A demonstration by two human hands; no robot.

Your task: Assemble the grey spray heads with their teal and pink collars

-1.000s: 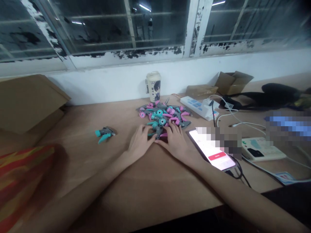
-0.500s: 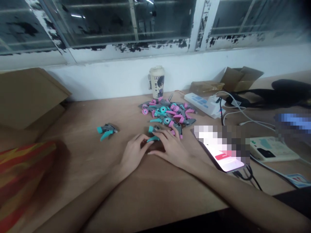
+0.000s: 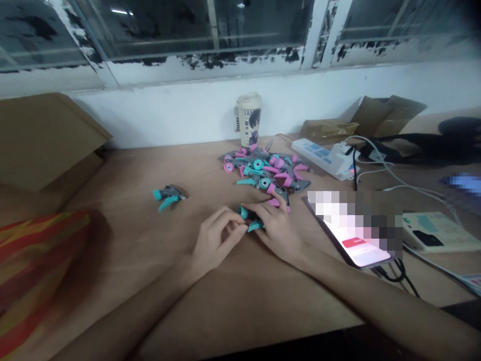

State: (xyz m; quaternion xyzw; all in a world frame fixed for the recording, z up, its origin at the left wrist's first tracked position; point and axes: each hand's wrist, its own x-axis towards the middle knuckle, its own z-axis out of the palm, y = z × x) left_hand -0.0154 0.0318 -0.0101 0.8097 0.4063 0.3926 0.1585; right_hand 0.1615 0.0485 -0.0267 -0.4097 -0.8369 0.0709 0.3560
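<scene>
Both of my hands meet at the table's middle around a small teal and grey plastic part (image 3: 251,219). My right hand (image 3: 277,226) curls over it with the fingers closed on it. My left hand (image 3: 216,239) pinches at its left end with thumb and fingers bent. Just behind the hands lies a heap of pink, teal and grey plastic parts (image 3: 267,172). A single teal and grey piece (image 3: 168,195) rests alone to the left on the wooden table (image 3: 233,296).
A lidded paper cup (image 3: 248,119) stands at the wall behind the heap. A lit phone (image 3: 355,235) lies right of my right hand, with a white power strip (image 3: 326,158), cables and a card beyond. Cardboard boxes (image 3: 45,138) sit far left; red-yellow cloth (image 3: 33,271) is near left.
My hands have drawn back from the heap toward me, bringing one teal and grey part along. The fingers went from flat on the pile to closed around that part.
</scene>
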